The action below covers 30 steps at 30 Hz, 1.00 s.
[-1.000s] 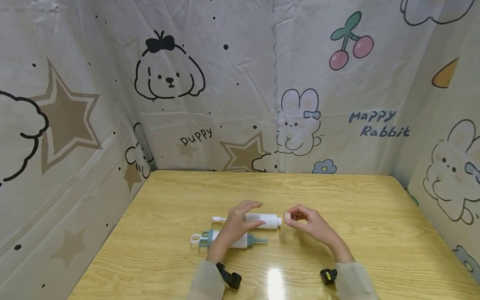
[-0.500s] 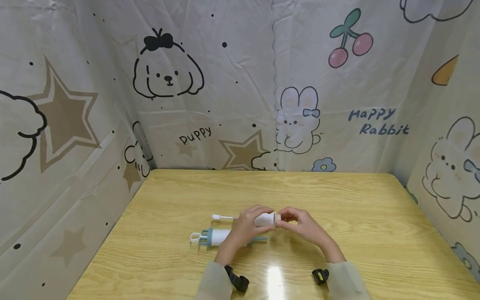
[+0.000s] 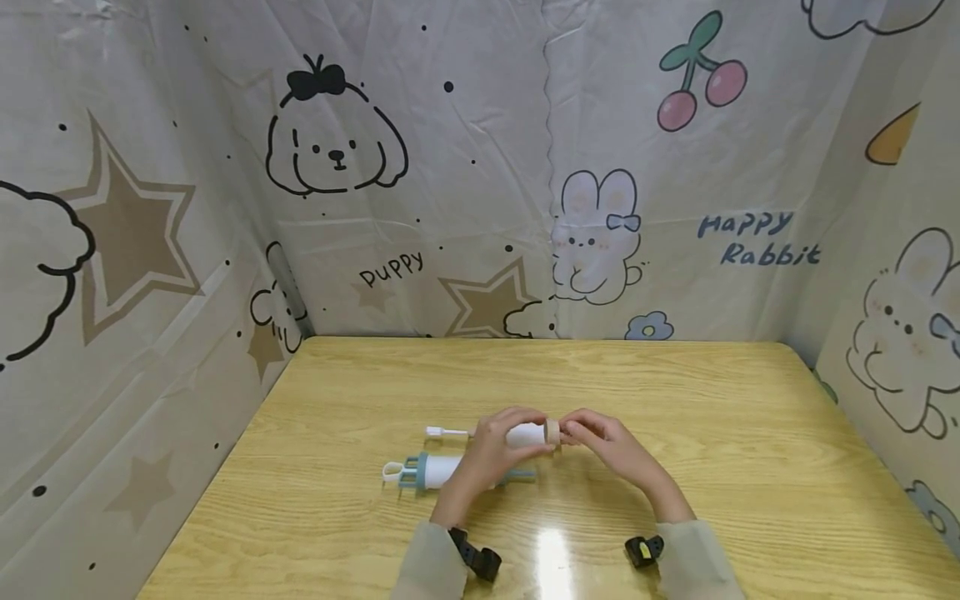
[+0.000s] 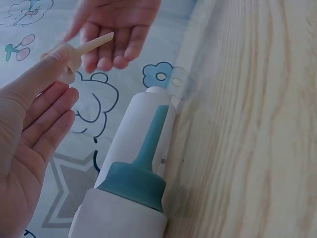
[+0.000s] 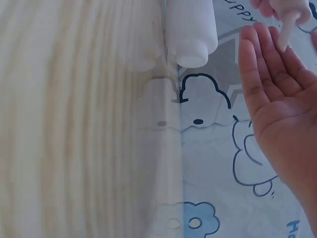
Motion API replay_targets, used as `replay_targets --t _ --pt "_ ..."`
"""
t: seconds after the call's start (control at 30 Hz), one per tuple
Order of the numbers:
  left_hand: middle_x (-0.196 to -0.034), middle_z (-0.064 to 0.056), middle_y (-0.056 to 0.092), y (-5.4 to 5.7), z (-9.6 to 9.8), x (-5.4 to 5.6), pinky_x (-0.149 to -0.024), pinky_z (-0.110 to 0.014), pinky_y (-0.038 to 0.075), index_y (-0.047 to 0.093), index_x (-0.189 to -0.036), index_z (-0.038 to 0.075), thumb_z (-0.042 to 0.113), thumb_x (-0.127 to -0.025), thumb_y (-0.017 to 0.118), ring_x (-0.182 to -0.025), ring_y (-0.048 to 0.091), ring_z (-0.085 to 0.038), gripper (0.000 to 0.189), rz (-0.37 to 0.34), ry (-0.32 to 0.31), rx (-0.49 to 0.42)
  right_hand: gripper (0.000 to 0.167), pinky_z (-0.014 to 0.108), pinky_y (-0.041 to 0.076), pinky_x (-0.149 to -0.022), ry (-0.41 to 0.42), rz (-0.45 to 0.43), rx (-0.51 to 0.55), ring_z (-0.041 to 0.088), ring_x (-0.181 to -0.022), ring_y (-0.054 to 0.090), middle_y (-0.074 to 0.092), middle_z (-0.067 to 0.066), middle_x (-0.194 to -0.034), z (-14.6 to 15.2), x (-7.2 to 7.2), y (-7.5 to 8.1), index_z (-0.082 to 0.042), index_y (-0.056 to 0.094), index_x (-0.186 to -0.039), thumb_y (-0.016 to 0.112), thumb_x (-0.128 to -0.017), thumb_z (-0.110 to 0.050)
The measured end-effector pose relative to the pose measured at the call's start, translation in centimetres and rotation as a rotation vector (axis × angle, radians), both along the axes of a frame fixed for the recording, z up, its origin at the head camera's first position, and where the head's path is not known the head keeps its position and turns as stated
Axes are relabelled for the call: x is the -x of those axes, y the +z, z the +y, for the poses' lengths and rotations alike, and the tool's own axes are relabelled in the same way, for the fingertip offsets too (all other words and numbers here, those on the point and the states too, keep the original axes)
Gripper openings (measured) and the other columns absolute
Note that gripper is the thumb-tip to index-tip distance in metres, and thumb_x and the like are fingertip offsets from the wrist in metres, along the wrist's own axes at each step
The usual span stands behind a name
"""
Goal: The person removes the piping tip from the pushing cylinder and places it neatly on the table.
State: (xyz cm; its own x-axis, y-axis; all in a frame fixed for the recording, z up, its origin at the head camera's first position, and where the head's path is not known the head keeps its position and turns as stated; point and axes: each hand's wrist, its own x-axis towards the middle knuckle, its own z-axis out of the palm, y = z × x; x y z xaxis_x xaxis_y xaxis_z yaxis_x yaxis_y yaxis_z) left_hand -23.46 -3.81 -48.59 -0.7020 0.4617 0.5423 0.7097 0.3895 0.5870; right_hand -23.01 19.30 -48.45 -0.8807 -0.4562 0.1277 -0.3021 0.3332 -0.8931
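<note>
My left hand (image 3: 498,446) pinches a cream-coloured nozzle (image 4: 72,58) between thumb and fingers, its thin spout pointing toward my right hand (image 3: 615,446). The right hand's fingers are fairly straight beside the spout, palm showing in the right wrist view; whether they touch it I cannot tell. Behind the left hand lies a white tube (image 3: 525,435) with a bare round neck and a white rod (image 3: 447,432) sticking out at the left. Nearer, partly hidden by the left hand, lies a syringe-like white tube (image 3: 442,472) with teal ends, a long teal spout (image 4: 151,136) and a white loop handle.
The wooden table (image 3: 675,400) is enclosed at the back and sides by cloth (image 3: 480,167) printed with cartoons. Black wrist cameras (image 3: 645,550) are strapped on both wrists.
The right hand brought the nozzle leftward to the left hand, which has taken it and now pinches it. The right hand's fingers have let go and straightened.
</note>
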Motion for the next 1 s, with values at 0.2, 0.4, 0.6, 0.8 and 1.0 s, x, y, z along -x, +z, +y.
replay_targets --t 0.2,0.4,0.6,0.8,1.0 --pt "-0.111 -0.006 0.073 0.30 -0.35 0.07 -0.092 -0.034 0.057 0.069 -0.116 0.008 0.020 -0.082 0.078 -0.105 0.069 -0.019 0.038 -0.040 0.020 -0.024 0.035 0.044 0.056 -0.089 0.009 -0.023 0.000 0.021 -0.097 0.067 0.068 0.021 -0.110 0.80 0.21 -0.30 -0.001 0.063 -0.117 0.039 -0.107 -0.025" --pt "-0.111 -0.007 0.073 0.47 -0.44 -0.04 -0.092 -0.040 0.057 0.069 -0.115 0.009 0.019 -0.082 0.078 -0.105 0.069 -0.020 0.036 -0.083 0.024 -0.049 0.036 0.038 0.057 -0.087 0.060 -0.082 0.026 0.021 -0.094 0.067 0.065 0.029 -0.107 1.02 0.27 -0.39 0.006 0.062 -0.115 0.043 -0.106 -0.024" --pt "-0.111 -0.007 0.072 0.57 -0.47 -0.14 -0.092 -0.040 0.057 0.069 -0.115 0.008 0.019 -0.083 0.077 -0.106 0.069 -0.020 0.035 -0.086 0.019 -0.049 0.036 0.036 0.056 -0.082 0.078 -0.088 0.031 0.029 -0.089 0.065 0.066 0.023 -0.098 1.13 0.23 -0.56 0.009 0.059 -0.110 0.045 -0.105 -0.024" --pt "-0.108 -0.007 0.073 0.35 -0.61 -0.10 -0.089 -0.038 0.058 0.070 -0.112 0.007 0.018 -0.081 0.079 -0.102 0.069 -0.020 0.035 -0.038 -0.003 -0.023 0.036 0.037 0.057 -0.082 0.090 -0.080 0.049 0.027 -0.087 0.065 0.065 0.025 -0.098 0.94 0.09 -0.41 0.010 0.058 -0.109 0.046 -0.105 -0.024" --pt "-0.104 -0.007 0.074 0.04 -0.74 -0.04 -0.086 -0.032 0.059 0.072 -0.107 0.007 0.019 -0.079 0.080 -0.098 0.070 -0.019 0.031 0.019 -0.014 0.007 0.033 0.038 0.057 -0.083 0.129 -0.065 0.047 0.007 -0.085 0.063 0.064 0.026 -0.097 0.46 0.12 -0.07 0.008 0.059 -0.108 0.046 -0.105 -0.022"
